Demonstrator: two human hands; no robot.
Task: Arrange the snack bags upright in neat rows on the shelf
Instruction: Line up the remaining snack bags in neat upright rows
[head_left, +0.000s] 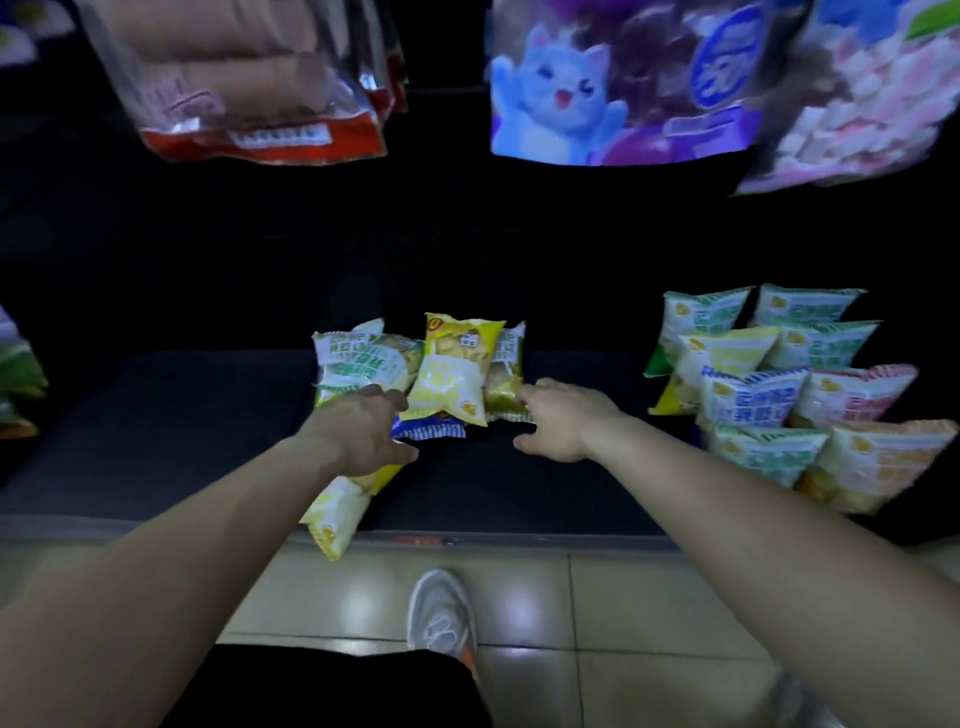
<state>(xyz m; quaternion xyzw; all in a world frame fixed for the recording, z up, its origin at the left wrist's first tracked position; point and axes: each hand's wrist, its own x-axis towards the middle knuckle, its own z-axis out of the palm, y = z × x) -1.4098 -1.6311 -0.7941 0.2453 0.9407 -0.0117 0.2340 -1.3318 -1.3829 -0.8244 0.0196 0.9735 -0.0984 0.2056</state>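
Observation:
A loose cluster of snack bags sits mid-shelf: a green-white bag (358, 358), a yellow bag (457, 369) leaning upright, an olive bag (509, 374) behind it, and a blue bag (434, 428) lying flat in front. My left hand (363, 431) reaches over the cluster's left side, with fingers above and thumb below the blue bag's left edge. Under my left wrist lies another yellow bag (337, 512), poking over the shelf's front edge. My right hand (561, 426) is spread, its fingertips touching the olive bag's lower corner. Several bags (769, 395) stand in rows at the right.
The dark shelf (182, 415) has bare surface left of the cluster and between it and the right rows. Large bags hang overhead: a red-trimmed one (260, 104) and a purple cat one (597, 93). More bags sit at the far left (15, 384). My shoe (441, 613) stands on the tiled floor.

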